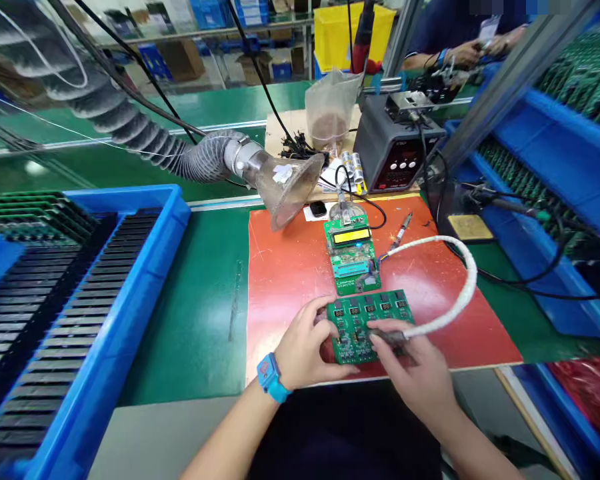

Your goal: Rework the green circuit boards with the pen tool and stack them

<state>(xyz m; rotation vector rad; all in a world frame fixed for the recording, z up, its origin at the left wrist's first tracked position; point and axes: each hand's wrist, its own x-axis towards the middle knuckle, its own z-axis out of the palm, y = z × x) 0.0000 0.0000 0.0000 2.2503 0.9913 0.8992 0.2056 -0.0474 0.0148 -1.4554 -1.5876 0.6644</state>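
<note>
A green circuit board panel with a row of small digit displays lies on the red mat. My left hand, with a blue watch on its wrist, grips the panel's left side between thumb and fingers. In my right hand is a dark probe, its tip against or just over the panel; the fingers hide the exact contact. A white sleeved cable loops from the probe to a green programmer board, which has a lit yellow screen and stands just beyond the panel.
Left stands a blue slotted tray holding boards. A fume extraction hose hangs over the mat's back edge. Behind are a soldering station and a plastic bag. An iron in its holder and blue bins flank the right. A co-worker's hands show at the back.
</note>
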